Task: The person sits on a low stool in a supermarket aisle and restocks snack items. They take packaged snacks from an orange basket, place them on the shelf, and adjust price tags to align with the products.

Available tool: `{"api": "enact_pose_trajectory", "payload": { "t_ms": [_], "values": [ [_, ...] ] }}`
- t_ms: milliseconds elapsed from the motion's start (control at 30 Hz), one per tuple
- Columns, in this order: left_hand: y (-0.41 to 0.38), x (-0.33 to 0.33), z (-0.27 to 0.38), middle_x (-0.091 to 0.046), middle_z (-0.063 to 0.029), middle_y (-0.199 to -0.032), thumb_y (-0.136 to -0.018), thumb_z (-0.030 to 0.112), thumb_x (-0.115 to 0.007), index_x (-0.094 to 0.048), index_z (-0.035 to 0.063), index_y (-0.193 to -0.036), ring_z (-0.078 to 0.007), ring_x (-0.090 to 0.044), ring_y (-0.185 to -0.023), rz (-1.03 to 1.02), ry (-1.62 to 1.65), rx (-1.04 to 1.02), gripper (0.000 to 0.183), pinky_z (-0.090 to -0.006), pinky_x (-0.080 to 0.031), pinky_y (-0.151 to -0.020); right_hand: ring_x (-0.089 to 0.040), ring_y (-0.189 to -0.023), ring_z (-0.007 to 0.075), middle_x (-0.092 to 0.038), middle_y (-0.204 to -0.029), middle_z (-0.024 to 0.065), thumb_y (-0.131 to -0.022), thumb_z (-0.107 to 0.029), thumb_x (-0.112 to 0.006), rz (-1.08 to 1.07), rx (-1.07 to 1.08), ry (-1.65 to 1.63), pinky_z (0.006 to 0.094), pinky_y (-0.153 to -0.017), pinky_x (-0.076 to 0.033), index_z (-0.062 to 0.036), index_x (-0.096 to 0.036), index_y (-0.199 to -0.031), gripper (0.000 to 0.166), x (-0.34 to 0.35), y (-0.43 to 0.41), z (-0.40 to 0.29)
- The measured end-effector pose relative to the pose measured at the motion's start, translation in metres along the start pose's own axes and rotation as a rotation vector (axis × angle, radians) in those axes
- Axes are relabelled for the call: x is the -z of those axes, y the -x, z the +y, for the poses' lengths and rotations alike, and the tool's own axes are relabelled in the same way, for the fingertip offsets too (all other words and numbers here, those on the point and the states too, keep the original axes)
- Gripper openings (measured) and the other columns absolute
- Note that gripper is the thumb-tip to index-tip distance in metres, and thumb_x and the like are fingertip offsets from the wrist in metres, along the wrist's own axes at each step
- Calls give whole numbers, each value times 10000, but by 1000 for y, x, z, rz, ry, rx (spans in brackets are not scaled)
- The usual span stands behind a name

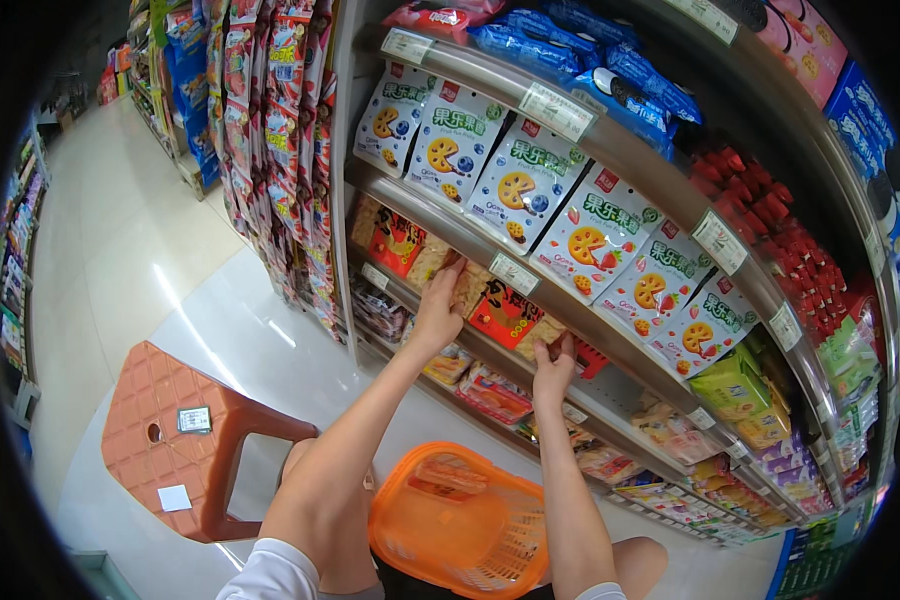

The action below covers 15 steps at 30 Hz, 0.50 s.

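Note:
Both arms reach into a lower shelf of a shop rack. My left hand (441, 309) is at the left end of a clear-wrapped snack pack with a red label (504, 313). At its right end is my right hand (553, 369), thumb and fingers on the wrapper. The pack lies on the shelf between the hands. Beside it on the left sits a similar red-labelled pack (397, 241). Below the arms stands an orange plastic basket (450, 559), with a red-labelled pack (448, 478) lying inside near its far wall.
A brown plastic stool (157, 390) bearing price tags (193, 420) stands on the left. Above the hands, a metal shelf edge (450, 217) carries white snack pouches (521, 187). Hanging snack strips (281, 127) flank the rack's left end. Blue packs (540, 45) fill a higher shelf.

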<state>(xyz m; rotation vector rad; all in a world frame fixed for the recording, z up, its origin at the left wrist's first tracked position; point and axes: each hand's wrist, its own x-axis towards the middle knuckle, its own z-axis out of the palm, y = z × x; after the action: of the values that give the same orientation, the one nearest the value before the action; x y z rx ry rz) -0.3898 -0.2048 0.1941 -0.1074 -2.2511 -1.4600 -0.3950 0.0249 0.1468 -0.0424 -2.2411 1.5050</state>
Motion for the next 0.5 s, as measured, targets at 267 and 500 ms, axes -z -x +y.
{"api": "enact_pose_trajectory", "payload": {
  "t_ms": [267,500],
  "values": [
    [3,0,-10,-433,-178,-1391,-777,-125,-513,-380,44,-1450,-357,-431,-1298,-40,103,-34,706,-371,-396,-1051,-612,-1076,293,-523,-1312,200,-834,-80,-729,39,-66,99,373,-913,-472,61,-478,-1362,601,-2,10,-18],
    [0,-6,-12,-441,-188,-1316,-790,-120,-503,-381,25,-1453,-344,-469,-1229,69,52,-113,689,-335,-428,-986,-591,-1115,330,-545,-1278,222,-836,-100,-728,38,6,197,389,-952,-451,59,-480,-1357,599,0,8,-16]
  ]
}}
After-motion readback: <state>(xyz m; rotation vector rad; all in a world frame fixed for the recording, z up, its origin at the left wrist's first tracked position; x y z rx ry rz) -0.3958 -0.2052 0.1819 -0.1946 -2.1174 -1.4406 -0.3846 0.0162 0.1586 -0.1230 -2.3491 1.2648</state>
